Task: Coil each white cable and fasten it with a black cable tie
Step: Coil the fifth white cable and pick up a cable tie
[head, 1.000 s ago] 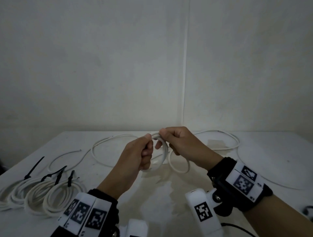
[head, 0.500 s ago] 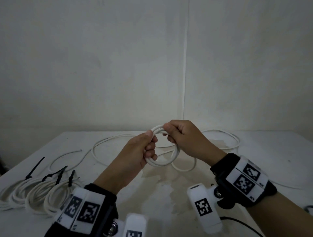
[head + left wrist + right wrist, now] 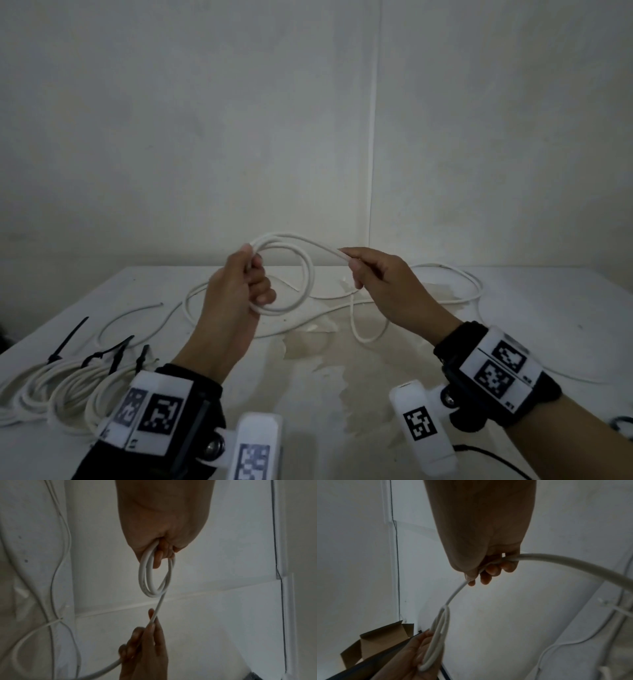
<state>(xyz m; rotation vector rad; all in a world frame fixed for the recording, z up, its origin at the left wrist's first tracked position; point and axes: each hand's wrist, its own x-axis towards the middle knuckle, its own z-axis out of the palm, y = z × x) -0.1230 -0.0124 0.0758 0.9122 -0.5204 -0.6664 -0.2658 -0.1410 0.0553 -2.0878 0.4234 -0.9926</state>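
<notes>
My left hand (image 3: 251,277) grips a small coil of white cable (image 3: 301,274) held above the table, two or three loops thick; the coil (image 3: 155,577) hangs from its curled fingers. My right hand (image 3: 356,270) pinches the strand leading off the coil's top, a little to the right. The same strand (image 3: 455,595) runs from its fingertips down to the coil. The rest of the cable (image 3: 445,291) trails loose over the table behind and to the right. Several finished coils (image 3: 65,387) with black cable ties (image 3: 68,339) lie at the front left.
The white table (image 3: 342,377) has a stained patch in the middle and meets a pale wall at the back. Another loose white cable (image 3: 137,315) lies at the left. A brown cardboard box (image 3: 373,639) shows in the right wrist view. A dark ring (image 3: 621,425) sits at the right edge.
Both hands have risen. The right hand has slid away to the right along the cable, drawing out a strand, while the left hand keeps its hold on the coil.
</notes>
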